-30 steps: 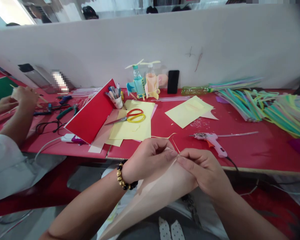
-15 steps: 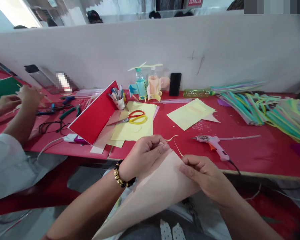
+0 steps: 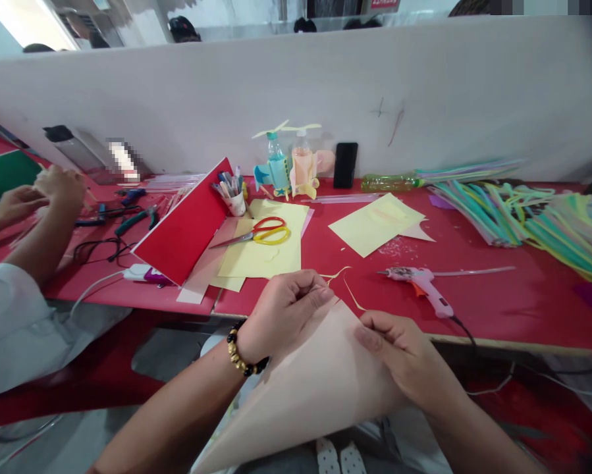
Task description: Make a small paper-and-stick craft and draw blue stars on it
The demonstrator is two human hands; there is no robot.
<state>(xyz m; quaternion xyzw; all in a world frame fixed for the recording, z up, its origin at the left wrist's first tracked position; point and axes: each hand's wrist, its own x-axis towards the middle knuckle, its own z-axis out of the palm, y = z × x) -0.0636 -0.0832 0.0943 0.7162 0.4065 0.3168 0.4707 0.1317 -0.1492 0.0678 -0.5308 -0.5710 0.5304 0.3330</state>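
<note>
Between my two hands is a pale pinkish-beige sheet of paper [image 3: 320, 382], held in front of the table edge above my lap. My left hand [image 3: 293, 309], with a beaded bracelet [image 3: 241, 349] at the wrist, pinches its upper corner between thumb and fingers. On the sheet's right edge, my right hand [image 3: 397, 349] grips with thumb on top and fingers curled behind. Thin yellow paper strips [image 3: 352, 293] lie on the table just beyond. Red-and-yellow-handled scissors [image 3: 269, 232] rest on yellow paper [image 3: 286, 257] farther back.
A pink glue gun [image 3: 427, 286] with its cord lies to the right. Two decorated bottles [image 3: 303, 164], a pen cup [image 3: 234, 201] and a phone [image 3: 346, 164] stand at the back. Colored strips [image 3: 503, 217] are piled right. A co-worker's hands [image 3: 53, 187] are at the left.
The paper's lower edge has shifted and its tilt differs slightly between my hands. Both hands keep their grip, a little lower in view.
</note>
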